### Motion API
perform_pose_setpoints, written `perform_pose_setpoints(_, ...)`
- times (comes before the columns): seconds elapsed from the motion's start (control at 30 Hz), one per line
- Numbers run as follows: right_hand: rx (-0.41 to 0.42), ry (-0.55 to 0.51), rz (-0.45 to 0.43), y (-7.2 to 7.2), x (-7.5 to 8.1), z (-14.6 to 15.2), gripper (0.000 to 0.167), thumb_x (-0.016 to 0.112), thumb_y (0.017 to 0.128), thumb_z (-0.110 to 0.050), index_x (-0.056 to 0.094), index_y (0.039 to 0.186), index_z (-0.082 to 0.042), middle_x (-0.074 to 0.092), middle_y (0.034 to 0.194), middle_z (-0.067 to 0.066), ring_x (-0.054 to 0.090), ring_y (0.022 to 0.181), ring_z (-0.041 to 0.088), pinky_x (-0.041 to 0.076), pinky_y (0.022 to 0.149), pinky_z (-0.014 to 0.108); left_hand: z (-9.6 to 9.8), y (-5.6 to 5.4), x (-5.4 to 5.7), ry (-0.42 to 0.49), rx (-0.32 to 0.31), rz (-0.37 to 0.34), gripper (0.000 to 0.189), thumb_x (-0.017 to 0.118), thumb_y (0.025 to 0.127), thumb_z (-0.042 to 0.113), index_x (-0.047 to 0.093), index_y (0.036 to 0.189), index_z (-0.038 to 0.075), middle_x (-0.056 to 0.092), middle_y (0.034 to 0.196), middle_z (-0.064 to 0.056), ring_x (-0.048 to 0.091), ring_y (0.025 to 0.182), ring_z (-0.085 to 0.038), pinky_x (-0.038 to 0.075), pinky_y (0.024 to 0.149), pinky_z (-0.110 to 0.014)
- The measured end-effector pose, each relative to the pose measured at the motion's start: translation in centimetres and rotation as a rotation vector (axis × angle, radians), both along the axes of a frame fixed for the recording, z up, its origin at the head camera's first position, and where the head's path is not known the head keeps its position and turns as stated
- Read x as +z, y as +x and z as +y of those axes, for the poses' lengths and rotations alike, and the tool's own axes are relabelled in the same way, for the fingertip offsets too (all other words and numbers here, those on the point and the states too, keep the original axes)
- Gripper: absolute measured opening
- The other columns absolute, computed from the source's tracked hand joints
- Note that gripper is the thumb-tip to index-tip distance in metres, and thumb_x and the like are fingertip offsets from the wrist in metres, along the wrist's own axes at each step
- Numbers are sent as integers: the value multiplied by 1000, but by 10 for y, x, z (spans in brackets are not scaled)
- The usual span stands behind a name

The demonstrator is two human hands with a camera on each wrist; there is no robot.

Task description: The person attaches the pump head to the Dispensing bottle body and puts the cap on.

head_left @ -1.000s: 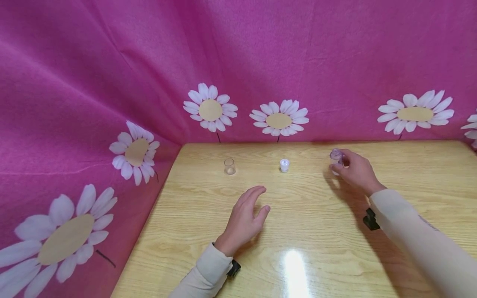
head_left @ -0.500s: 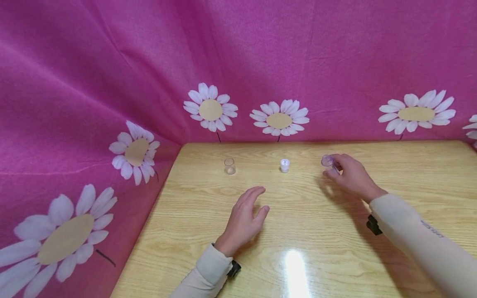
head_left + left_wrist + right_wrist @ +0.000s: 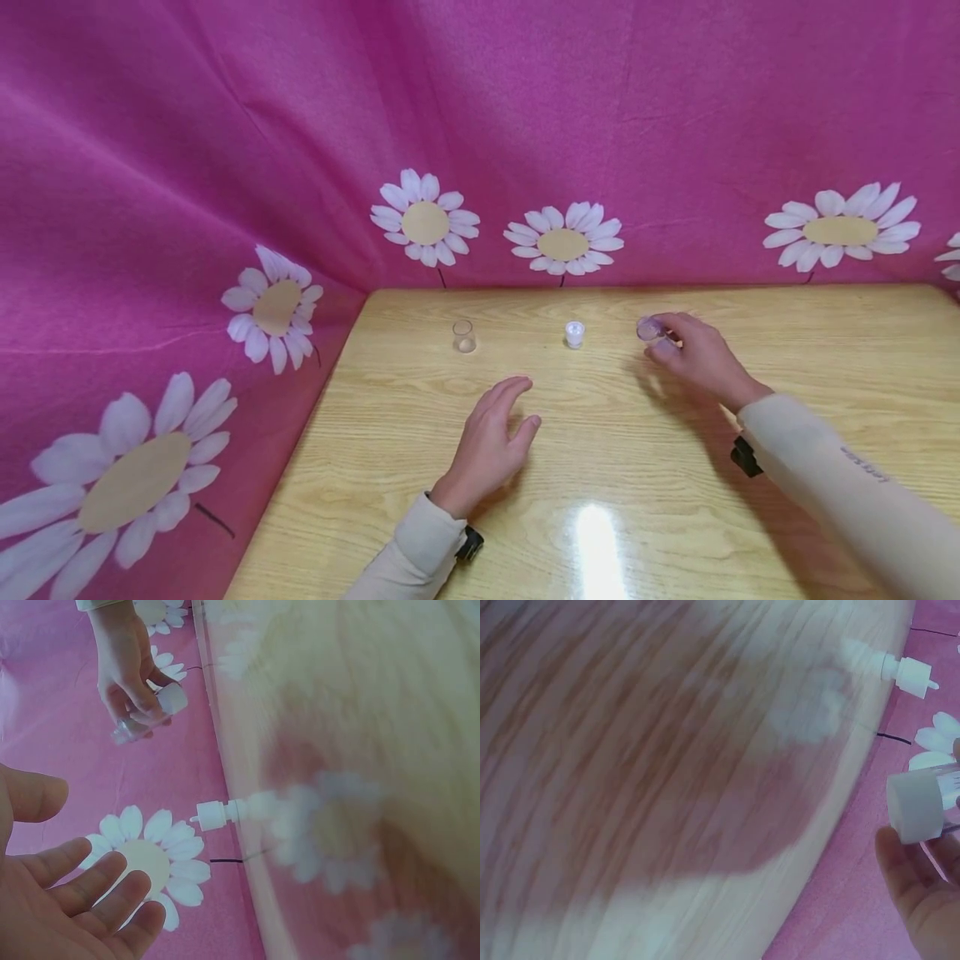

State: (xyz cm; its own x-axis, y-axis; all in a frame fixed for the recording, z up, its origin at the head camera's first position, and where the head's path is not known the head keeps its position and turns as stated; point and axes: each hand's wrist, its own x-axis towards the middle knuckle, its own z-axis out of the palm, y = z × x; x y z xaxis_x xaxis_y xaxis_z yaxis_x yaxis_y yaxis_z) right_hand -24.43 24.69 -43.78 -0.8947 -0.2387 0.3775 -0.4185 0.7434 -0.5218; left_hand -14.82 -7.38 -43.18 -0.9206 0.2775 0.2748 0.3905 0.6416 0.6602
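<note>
My right hand [image 3: 705, 360] pinches a small clear container [image 3: 648, 328] with thumb and fingers at the back right. In the right wrist view its white cylindrical end [image 3: 915, 808] faces the table; the clear part is mostly behind the fingers. It seems to be held above the tabletop. To its left stands a small white piece [image 3: 574, 335], which in the left wrist view shows a thin tip [image 3: 211, 816] on top and a narrower foot. Farther left is a clear cylindrical cup [image 3: 464, 337]. My left hand [image 3: 487, 446] hovers nearer, fingers loosely bent, holding nothing.
The glossy wooden table [image 3: 375, 467] ends at a pink daisy-print cloth [image 3: 660, 125] behind and on the left side. A bright light reflection lies on the table's near part. Black devices [image 3: 471, 543] sit under both wrists.
My right hand has moved a little left with the clear container, whose top now tilts more toward the left. My left hand, the white piece and the clear cup stay about where they were.
</note>
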Motion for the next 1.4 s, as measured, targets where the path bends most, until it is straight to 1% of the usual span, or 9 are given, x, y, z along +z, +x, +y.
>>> perform_pose_setpoints(0.1, 5, 8, -15, 1, -1, -4, 39, 72, 88, -12, 62, 123, 0, 68, 115, 23, 65, 100, 39, 52, 83, 53, -1, 1, 0, 0, 8, -5, 46, 63, 96, 21, 54, 140, 9, 55, 145, -7, 48, 138, -24, 41, 114, -45)
perform_pose_setpoints(0.17, 6, 15, -11, 1, -2, -7, 39, 72, 87, -11, 62, 122, 1, 69, 112, 23, 66, 99, 39, 53, 82, 53, -2, 1, 1, 8, 10, -12, 47, 63, 96, 20, 54, 140, 9, 54, 146, -7, 48, 139, -25, 40, 114, -45)
perform_pose_setpoints(0.27, 11, 27, -33, 4, 0, -12, 40, 73, 87, -10, 62, 123, 3, 70, 110, 23, 66, 98, 38, 52, 83, 53, -3, 3, 1, 16, 10, -22, 47, 63, 96, 20, 54, 139, 8, 54, 146, -8, 48, 139, -26, 40, 114, -46)
perform_pose_setpoints(0.4, 33, 41, -60, 8, 6, -22, 38, 72, 88, -11, 63, 121, 6, 70, 112, 25, 65, 99, 38, 51, 86, 53, -5, 4, -1, 13, 9, -22, 46, 63, 95, 19, 54, 139, 8, 55, 145, -8, 48, 138, -25, 41, 113, -45)
perform_pose_setpoints(0.67, 88, 70, -34, 14, 19, -40, 35, 74, 86, -11, 67, 117, 4, 70, 113, 24, 65, 103, 39, 52, 90, 55, -6, 2, -2, -4, 6, -15, 46, 63, 95, 20, 54, 139, 9, 55, 144, -7, 49, 137, -24, 41, 113, -44)
perform_pose_setpoints(0.83, 101, 80, -3, 18, 20, -46, 35, 75, 85, -12, 68, 116, 4, 72, 109, 22, 68, 96, 35, 55, 82, 50, -6, 1, -1, 0, 2, 15, 47, 64, 95, 20, 54, 139, 8, 56, 144, -8, 50, 136, -26, 42, 112, -46)
perform_pose_setpoints(1.03, 153, 80, 47, 20, 16, -51, 35, 78, 82, -9, 70, 114, 3, 73, 98, 17, 68, 84, 26, 56, 72, 40, -6, 0, -1, -1, 8, 30, 46, 65, 94, 18, 55, 138, 8, 57, 143, -10, 51, 135, -27, 43, 111, -47)
perform_pose_setpoints(1.2, 189, 94, 30, 25, 11, -53, 36, 79, 82, -9, 69, 115, 2, 73, 98, 14, 69, 84, 23, 57, 71, 38, -6, 0, 0, 2, 10, 1, 47, 64, 95, 20, 55, 139, 9, 56, 144, -8, 49, 137, -26, 42, 113, -45)
perform_pose_setpoints(1.4, 197, 123, 24, 26, 8, -55, 37, 79, 83, -11, 69, 117, 0, 73, 101, 14, 66, 81, 19, 55, 70, 35, -5, 0, 1, -1, 14, 1, 47, 64, 95, 20, 54, 139, 8, 55, 144, -9, 50, 137, -26, 42, 112, -46)
